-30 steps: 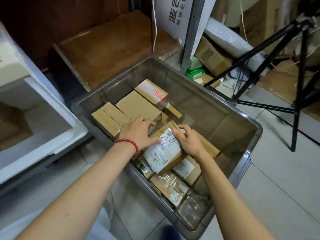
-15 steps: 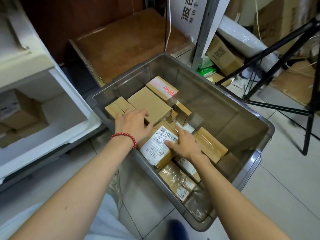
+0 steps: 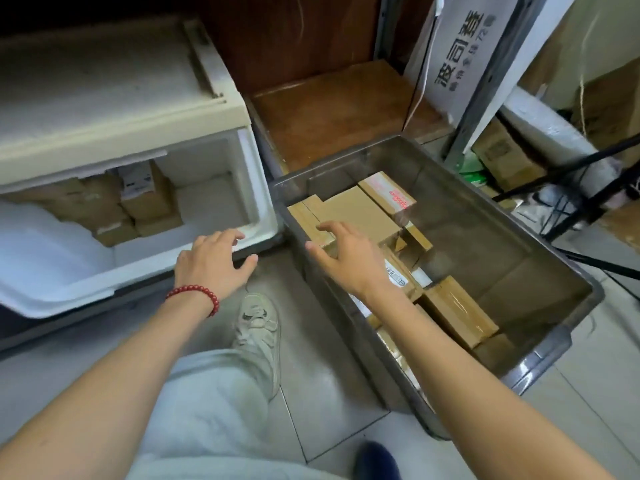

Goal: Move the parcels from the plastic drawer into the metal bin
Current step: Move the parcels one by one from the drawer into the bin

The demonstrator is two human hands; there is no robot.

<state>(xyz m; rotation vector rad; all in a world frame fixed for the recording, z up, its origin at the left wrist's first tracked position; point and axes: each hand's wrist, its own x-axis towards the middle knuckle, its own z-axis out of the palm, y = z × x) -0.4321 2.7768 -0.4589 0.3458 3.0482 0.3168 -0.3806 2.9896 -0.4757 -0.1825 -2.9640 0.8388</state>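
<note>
Plainly, we count two containers and two hands. The plastic drawer (image 3: 258,202), white and pulled open, sits at nine to ten o'clock in the view. The grey metal bin (image 3: 502,216) lies at three o'clock, and their nearest corners are just beside each other.

The parcels (image 3: 360,213) are all brown cardboard boxes. We make out at least seven in the bin, packed along its left and near sides, some hidden under the right forearm. One at its twelve o'clock end bears a red-printed label. About four more sit at the back of the drawer, blurred; one shows a white label.

Both containers stand on a pale tiled floor (image 3: 329,375). At twelve o'clock we see one wooden board (image 3: 339,112), at one o'clock a white sign (image 3: 460,53) with dark characters, and at two to three o'clock a black tripod (image 3: 588,159). At six o'clock are one light trouser leg (image 3: 207,403) and one pale shoe (image 3: 258,327).

The left hand (image 3: 214,261), with a red bead bracelet (image 3: 194,294) on its wrist, is palm down with fingers spread at the drawer's near right corner. It grasps nothing, and we cannot tell whether its fingertips touch the rim. The right hand (image 3: 346,261) hovers palm down over the bin's left side above the parcels, fingers loosely spread and released.
</note>
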